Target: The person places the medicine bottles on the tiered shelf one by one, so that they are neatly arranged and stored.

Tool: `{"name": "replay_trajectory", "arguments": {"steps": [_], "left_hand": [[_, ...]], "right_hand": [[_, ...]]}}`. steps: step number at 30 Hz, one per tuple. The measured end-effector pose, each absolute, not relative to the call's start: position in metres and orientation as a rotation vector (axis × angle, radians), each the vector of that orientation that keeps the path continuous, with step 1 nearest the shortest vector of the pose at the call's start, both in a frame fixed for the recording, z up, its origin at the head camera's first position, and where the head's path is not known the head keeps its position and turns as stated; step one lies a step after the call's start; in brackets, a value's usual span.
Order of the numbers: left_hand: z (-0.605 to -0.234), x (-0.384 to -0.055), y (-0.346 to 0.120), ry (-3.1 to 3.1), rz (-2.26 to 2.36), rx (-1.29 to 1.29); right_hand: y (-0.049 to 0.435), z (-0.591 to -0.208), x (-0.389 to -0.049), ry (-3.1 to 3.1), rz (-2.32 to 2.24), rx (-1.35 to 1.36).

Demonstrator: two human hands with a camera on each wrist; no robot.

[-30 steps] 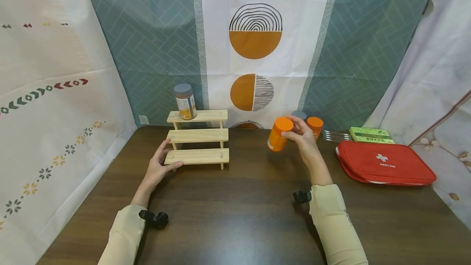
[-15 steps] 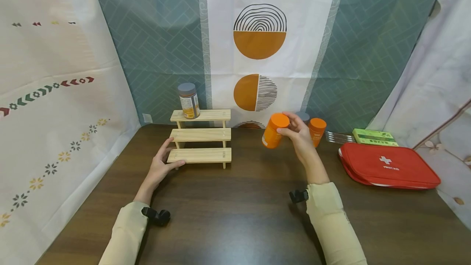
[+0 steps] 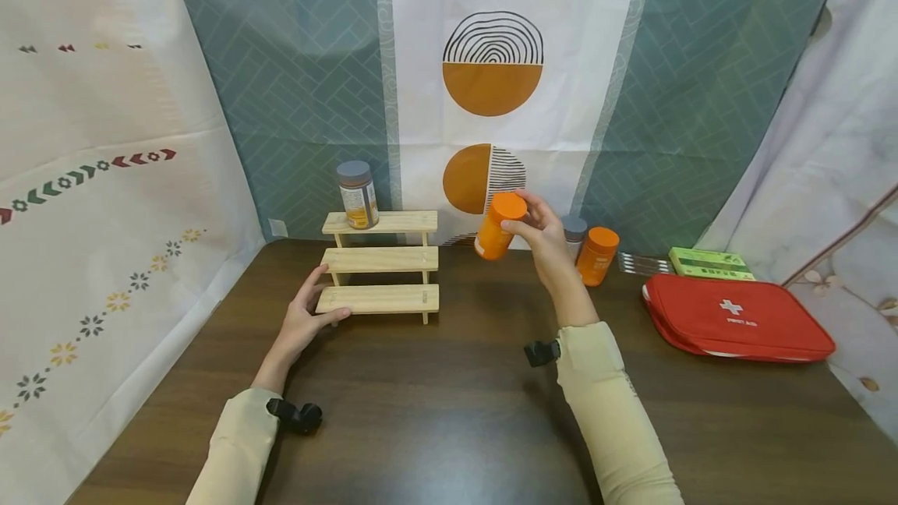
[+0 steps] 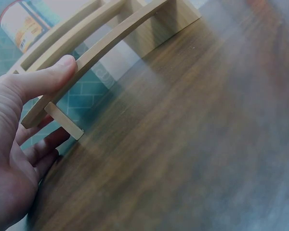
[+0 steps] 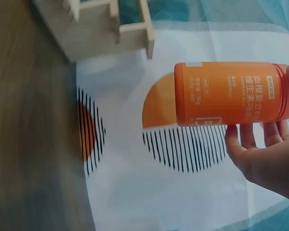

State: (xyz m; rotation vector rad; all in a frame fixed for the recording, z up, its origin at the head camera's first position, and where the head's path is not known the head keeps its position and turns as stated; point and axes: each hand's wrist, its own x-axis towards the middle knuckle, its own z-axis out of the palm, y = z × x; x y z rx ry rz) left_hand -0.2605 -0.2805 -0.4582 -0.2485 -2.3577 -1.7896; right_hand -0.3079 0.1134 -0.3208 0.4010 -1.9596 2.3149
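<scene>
My right hand (image 3: 543, 236) grips an orange pill bottle (image 3: 500, 226) near its cap and holds it tilted in the air, right of the stand. White print covers the orange bottle's side in the right wrist view. My left hand (image 3: 302, 322) holds the left end of a three-step wooden display stand (image 3: 379, 298). In the left wrist view the thumb (image 4: 48, 79) lies on the lowest step, with the other fingers curled near the leg. On the top step stands a grey-capped jar (image 3: 359, 195) with a white and yellow label.
A second orange bottle (image 3: 598, 256) and a grey-capped jar (image 3: 574, 234), partly hidden, stand at the back right. Farther right lie packed cotton swabs (image 3: 643, 264), a green box (image 3: 711, 263) and a red first-aid pouch (image 3: 737, 318). Curtains back the brown table (image 3: 435, 411).
The orange bottle in my right hand has moved left and up, away from the other bottles, which show more now. My left hand stays on the stand.
</scene>
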Motion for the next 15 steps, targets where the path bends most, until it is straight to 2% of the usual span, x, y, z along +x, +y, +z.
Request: {"name": "replay_trajectory", "arguments": {"steps": [15], "left_hand": [[-0.460,-0.260,-0.282,-2.373,-1.782,-0.241]], "right_hand": [[0.048,-0.298,-0.335,-1.993,2.283,0.461]]}}
